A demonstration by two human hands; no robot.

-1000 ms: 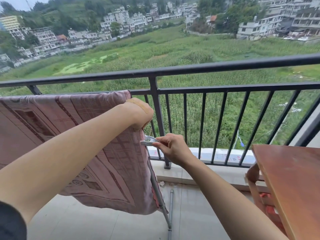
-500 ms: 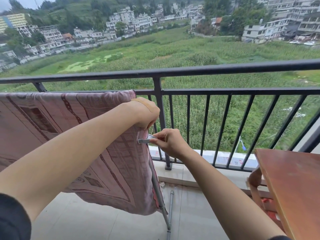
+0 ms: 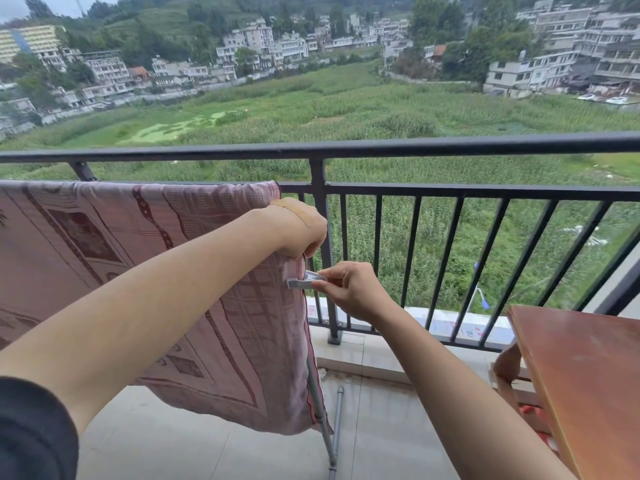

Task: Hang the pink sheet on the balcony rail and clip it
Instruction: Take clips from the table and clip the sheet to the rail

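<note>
The pink patterned sheet (image 3: 114,244) hangs over a bar in front of the black balcony rail (image 3: 450,145), filling the left half of the view. My left hand (image 3: 298,228), with a plaster on its back, grips the sheet's right edge just below the top. Right beside it, my right hand (image 3: 349,287) pinches a pale grey clip (image 3: 304,280) whose jaws touch the sheet's edge below my left hand. Whether the jaws have closed on the cloth is hard to tell.
A grey metal leg (image 3: 322,420) of a drying rack runs down under the sheet's right edge to the tiled floor (image 3: 207,452). A reddish wooden table (image 3: 588,375) stands at the right, close to my right forearm. Fields and buildings lie beyond the rail.
My right hand moved the clip up and left to the sheet's edge, just under my left hand. My left hand kept its grip on the sheet.
</note>
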